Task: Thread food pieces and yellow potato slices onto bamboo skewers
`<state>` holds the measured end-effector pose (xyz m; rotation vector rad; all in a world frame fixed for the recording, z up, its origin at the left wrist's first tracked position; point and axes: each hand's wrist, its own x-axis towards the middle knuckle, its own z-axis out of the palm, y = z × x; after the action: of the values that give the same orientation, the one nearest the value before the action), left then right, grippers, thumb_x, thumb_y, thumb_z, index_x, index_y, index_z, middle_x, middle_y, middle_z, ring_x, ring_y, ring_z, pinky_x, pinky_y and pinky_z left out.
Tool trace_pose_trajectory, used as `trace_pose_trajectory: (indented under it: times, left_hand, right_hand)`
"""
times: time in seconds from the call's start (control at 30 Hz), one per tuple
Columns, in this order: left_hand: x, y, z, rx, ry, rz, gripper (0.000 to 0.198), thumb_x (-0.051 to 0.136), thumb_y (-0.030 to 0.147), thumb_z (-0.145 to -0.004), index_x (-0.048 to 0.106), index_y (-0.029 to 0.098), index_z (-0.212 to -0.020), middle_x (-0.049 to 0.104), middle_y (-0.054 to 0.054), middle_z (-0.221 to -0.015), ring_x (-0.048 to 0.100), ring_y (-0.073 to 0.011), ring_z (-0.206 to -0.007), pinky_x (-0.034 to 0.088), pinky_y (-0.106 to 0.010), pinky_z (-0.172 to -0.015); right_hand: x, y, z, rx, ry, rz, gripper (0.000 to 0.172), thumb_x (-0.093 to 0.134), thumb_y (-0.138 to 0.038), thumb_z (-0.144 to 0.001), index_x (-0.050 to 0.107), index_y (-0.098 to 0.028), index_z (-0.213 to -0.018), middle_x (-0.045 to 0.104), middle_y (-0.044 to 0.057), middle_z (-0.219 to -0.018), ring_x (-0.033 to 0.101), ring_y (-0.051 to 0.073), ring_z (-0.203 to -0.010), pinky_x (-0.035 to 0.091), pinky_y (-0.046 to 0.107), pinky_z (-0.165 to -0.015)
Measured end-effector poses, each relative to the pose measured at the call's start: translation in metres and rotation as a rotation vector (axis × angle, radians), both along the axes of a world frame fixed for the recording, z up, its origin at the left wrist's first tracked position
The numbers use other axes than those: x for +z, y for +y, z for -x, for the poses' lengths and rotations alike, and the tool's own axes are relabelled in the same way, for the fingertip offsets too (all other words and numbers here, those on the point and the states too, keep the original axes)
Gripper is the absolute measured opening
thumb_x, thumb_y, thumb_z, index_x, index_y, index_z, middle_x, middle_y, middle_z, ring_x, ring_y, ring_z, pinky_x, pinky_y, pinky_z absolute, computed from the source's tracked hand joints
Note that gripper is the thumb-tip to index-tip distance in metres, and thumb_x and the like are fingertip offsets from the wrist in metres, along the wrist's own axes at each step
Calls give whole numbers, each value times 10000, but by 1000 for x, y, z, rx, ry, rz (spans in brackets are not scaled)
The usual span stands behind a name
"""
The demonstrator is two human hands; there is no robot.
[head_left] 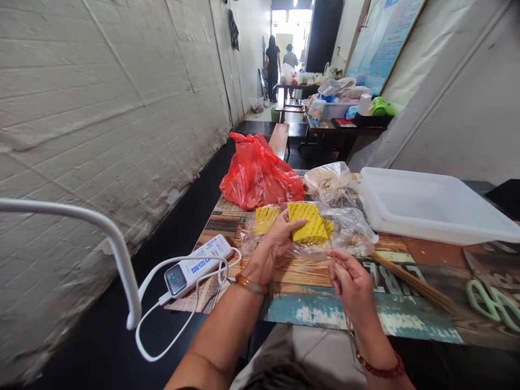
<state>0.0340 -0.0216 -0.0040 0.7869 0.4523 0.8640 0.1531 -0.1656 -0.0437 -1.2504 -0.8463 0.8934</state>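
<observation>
My left hand [280,234] is closed on a thick yellow slab [306,222] scored with dark diagonal cuts, thumb on its face. My right hand [351,276] pinches a thin wooden skewer [331,244], whose upper end meets the slab's lower right edge. Whether its tip has gone into the slab, I cannot tell. Behind my left hand, another yellow scored piece [266,218] lies on a clear plastic bag [355,233]. To the right of my right hand, a bundle of wooden skewers [414,281] rests on the table.
A red plastic bag [260,173] and a clear bag of pale food [329,179] stand at the back. On the right are a white plastic tub [430,230] and green-handled scissors [489,298]. A white power bank [199,265] with a looped cable lies left. Two people stand far off.
</observation>
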Motion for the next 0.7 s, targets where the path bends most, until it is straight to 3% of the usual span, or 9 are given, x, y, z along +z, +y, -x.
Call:
trace_pose_trajectory:
  times: [0.17, 0.37, 0.53, 0.7]
  left_hand:
    - [-3, 3, 0, 37, 55, 49, 342, 788, 167, -568, 641, 122, -874, 713, -96, -890, 667, -244, -878, 514, -317, -767]
    - [-4, 3, -2, 65, 62, 91, 337, 744, 117, -601, 646, 110, -923, 716, -99, -883, 670, -243, -882, 514, -342, -814]
    - [-5, 2, -4, 14, 55, 132, 288, 693, 117, -658, 638, 129, -940, 714, -91, -906, 674, -227, -840, 534, -339, -771]
    - [-5, 0, -6, 5, 77, 117, 255, 682, 166, -696, 625, 126, -942, 708, -92, -900, 676, -214, -811, 536, -328, -746]
  right_hand:
    - [-2, 2, 13, 55, -87, 16, 394, 511, -354, -875, 598, -160, -1206, 433, -81, -467, 369, 72, -388, 290, 188, -365]
    - [-5, 6, 16, 62, -218, 23, 363, 526, -361, -873, 662, -167, -1149, 508, -47, -556, 411, 64, -417, 351, 198, -411]
    - [-4, 12, 14, 33, -175, 72, 455, 526, -375, -870, 586, -148, -1260, 470, -58, -516, 412, 81, -429, 342, 203, -403]
    - [2, 12, 17, 31, -104, 76, 451, 550, -389, -849, 595, -136, -1220, 472, -58, -501, 403, 86, -416, 329, 207, -386]
